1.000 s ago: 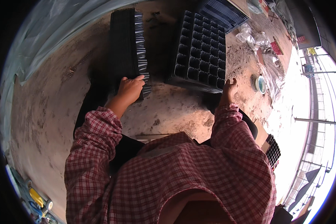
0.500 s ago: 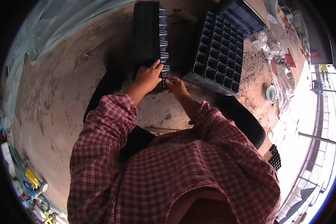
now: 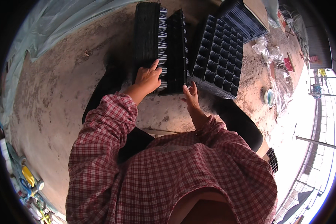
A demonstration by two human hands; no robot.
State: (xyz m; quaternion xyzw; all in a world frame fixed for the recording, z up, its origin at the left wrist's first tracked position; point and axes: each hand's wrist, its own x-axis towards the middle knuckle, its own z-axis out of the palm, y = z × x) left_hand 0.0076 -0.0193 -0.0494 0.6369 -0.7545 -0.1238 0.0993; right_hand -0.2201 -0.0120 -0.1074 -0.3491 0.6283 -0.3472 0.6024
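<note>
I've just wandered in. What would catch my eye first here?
Probably the red checked shirt, filling the lower middle. Above it, the left hand rests on a dark stack, and the right hand is at the near end of a single tray. Right of that tray, a block shows rows of dark cells.

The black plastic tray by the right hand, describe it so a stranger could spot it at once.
On the dusty floor, find the thick black plastic tray stack under the left hand and the black stack with round cells facing up. Between them, its near end at the right hand, is the black plastic tray. Unlike those stacks, it looks like a lone, thin tray.
</note>
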